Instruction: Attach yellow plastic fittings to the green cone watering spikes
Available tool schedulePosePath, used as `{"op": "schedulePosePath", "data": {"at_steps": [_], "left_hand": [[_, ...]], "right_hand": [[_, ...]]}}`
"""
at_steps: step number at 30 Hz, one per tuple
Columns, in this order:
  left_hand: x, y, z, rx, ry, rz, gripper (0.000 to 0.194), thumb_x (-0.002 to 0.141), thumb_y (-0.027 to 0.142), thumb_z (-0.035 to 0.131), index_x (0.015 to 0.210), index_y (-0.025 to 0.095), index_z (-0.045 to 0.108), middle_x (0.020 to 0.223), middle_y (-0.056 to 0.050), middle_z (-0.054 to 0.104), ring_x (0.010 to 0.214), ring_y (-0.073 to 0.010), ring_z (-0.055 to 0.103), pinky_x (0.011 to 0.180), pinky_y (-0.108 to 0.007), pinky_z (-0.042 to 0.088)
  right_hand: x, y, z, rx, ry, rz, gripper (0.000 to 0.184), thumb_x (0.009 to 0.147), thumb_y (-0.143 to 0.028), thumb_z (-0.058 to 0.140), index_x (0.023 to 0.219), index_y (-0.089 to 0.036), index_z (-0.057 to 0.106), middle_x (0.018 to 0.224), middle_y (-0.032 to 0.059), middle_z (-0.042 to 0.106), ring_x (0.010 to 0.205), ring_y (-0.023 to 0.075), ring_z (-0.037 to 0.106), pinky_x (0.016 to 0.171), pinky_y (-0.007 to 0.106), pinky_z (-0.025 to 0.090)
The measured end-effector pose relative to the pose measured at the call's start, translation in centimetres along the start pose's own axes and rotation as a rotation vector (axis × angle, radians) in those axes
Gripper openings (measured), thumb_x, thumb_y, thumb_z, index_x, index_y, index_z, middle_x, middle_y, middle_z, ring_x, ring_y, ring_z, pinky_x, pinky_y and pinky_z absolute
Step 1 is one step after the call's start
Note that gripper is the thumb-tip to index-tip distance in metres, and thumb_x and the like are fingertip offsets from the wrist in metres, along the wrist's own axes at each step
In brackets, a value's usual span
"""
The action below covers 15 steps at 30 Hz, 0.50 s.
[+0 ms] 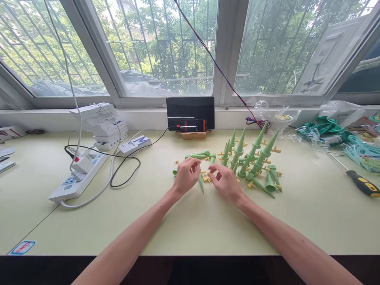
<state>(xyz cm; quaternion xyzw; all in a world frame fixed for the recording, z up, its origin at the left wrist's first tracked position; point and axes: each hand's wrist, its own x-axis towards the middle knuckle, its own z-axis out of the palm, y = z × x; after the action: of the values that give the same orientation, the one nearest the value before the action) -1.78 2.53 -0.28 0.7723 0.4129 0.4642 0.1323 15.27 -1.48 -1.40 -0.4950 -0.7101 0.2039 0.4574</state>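
Note:
My left hand (pixel 187 174) is over the table with its fingers curled in. A green plant watering spike (pixel 201 185) reaches down from beneath its fingertips, pointing toward me; the hand covers its upper end. Across a small gap, my right hand (pixel 226 181) has its thumb and forefinger bent and apart, with nothing visible between them. Small yellow valves (pixel 206 177) lie between the two hands. Just beyond my left hand are loose green spike parts (pixel 200 154). To the right of my right hand, several green spikes with yellow valves (pixel 255 152) stand or lie in a cluster.
A black tablet (pixel 190 107) and a phone (pixel 192 126) lean by the window. At left are a power strip (pixel 80 178), stacked white boxes (pixel 103 126) and a black cable (pixel 126 157). A screwdriver (pixel 362 183) and green plastic wrapping (pixel 326 130) lie at right.

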Motion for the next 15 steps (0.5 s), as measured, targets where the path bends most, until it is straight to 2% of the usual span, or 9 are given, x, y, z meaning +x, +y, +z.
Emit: {"op": "schedulePosePath", "data": {"at_steps": [15], "left_hand": [[-0.12,0.02,0.06,-0.022,-0.02,-0.003,0.013,0.086,0.016,0.053,0.085,0.019,0.065,0.08,-0.003,0.065,0.063,-0.0114,0.058,0.052,-0.023,0.047]], "right_hand": [[0.06,0.3,-0.01,-0.05,-0.025,-0.025,0.011,0.087,-0.021,0.054,0.093,-0.019,0.063,0.086,0.0028,0.067,0.052,0.0111,0.046,0.057,0.027,0.042]]}}
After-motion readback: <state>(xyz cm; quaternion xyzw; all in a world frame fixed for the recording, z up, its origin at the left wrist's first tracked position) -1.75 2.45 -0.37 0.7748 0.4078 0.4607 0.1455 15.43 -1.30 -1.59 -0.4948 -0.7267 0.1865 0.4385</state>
